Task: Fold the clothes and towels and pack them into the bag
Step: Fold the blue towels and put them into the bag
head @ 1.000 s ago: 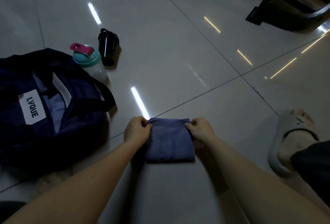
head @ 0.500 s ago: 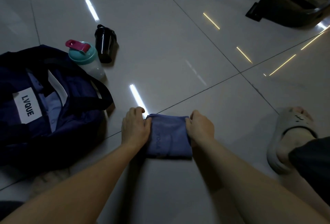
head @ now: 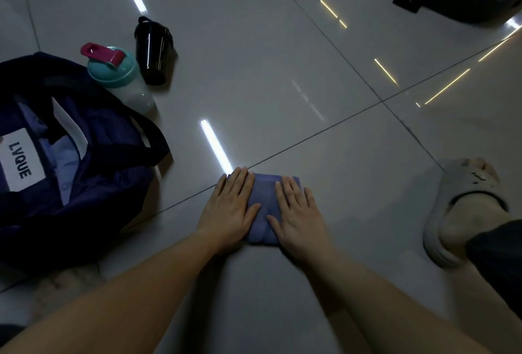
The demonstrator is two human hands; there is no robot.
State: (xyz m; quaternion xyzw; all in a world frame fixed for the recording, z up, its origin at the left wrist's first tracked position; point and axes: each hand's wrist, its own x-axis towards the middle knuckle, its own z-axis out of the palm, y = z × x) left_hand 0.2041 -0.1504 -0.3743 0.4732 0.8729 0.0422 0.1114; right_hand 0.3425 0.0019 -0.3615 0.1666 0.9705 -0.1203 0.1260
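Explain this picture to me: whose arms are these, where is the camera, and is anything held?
No machine: these are a person's bare arms, filmed by one wide-angle camera worn on the head, looking down at a tiled floor. The left hand and right hand lie flat, pressing a folded blue cloth; nothing is gripped. Left of it sits an open dark bag with light blue fabric inside, and beyond that a teal-lidded bottle and a black cup. At right is a foot in a grey slipper.

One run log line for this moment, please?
phase: pressing fold | left hand: flat on folded cloth | right hand: same | bag: open
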